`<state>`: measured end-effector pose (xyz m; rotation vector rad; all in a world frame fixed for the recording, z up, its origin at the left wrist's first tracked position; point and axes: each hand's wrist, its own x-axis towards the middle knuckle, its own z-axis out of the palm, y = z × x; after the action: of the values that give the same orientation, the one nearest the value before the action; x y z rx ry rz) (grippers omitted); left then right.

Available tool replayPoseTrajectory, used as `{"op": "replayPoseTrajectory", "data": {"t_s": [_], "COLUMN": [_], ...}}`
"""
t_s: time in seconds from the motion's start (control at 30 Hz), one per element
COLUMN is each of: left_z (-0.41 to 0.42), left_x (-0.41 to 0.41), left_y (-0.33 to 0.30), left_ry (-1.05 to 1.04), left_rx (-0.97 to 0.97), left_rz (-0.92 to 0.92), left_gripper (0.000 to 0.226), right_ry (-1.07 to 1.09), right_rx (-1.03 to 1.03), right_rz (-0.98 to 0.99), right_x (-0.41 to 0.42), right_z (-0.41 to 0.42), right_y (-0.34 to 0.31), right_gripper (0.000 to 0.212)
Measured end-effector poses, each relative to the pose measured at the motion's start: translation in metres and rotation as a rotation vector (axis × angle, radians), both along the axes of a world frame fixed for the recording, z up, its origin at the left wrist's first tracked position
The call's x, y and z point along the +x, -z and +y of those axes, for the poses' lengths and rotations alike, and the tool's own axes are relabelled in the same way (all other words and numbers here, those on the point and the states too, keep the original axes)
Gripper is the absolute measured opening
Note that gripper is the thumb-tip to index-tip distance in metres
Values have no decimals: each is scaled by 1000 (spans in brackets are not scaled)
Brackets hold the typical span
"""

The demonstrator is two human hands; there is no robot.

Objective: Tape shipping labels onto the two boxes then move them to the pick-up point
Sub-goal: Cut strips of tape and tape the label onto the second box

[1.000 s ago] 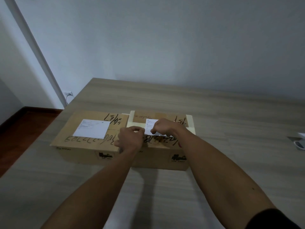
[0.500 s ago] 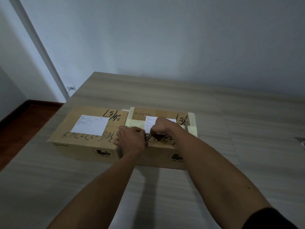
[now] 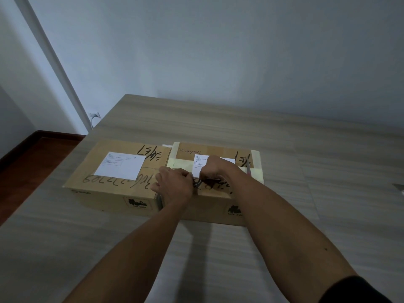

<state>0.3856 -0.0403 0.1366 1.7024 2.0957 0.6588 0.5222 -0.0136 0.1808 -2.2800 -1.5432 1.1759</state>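
The wooden table [image 3: 284,149] fills the lower frame, and on it, left of centre, your two boxes sit side by side, touching. The left box [image 3: 105,186] carries its label [image 3: 121,165] flat on the lid; no tape over it can be made out. The right box [image 3: 218,204] has pale tape bands across its top and a second label [image 3: 200,164], half hidden under your knuckles. Over the last second your hands have slid from the label's middle toward its near edge, which suggests you are fixing that lower edge down (whether a strip of tape is there, the dim light hides). Your left hand [image 3: 172,184] is curled with fingertips pinched at the label's lower left corner; your right hand [image 3: 211,168] is clenched over the label, seemingly gripping something small, though I cannot tell what. Both boxes have yet to go to the pick-up point.
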Motion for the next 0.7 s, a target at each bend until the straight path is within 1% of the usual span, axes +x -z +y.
{"op": "replayPoseTrajectory", "data": {"t_s": [0.2,0.33,0.37,0.47,0.5,0.57,0.7], "left_z": [3,6,7,8,8,9,13], "left_x": [0,-2,-2,-4,-5,-6,-9], "left_y": [-2,-3,-3,-4,-5,-8,-12], "left_ry": [-9,-6,-1,25,32,23,13], "left_rx": [-14,-18,-6,37,40,29,13], "left_rz": [9,-2,-9,2,-1,-18,-24], "left_gripper": [17,17,17,27,33,43,53], "right_ry": [-10,-27,-31,-11,2,22,29], "right_rx": [-2,5,4,22,36,50,72], "right_rz": [-65,-137,-160,-217,-226,-239,-290], "right_x": [-3,-4,-4,0,1,1,-4], "right_z": [2,7,8,10,10,9,7], "right_y": [4,6,6,7,6,6,2], "right_gripper": [16,24,29,56,61,63,56]}}
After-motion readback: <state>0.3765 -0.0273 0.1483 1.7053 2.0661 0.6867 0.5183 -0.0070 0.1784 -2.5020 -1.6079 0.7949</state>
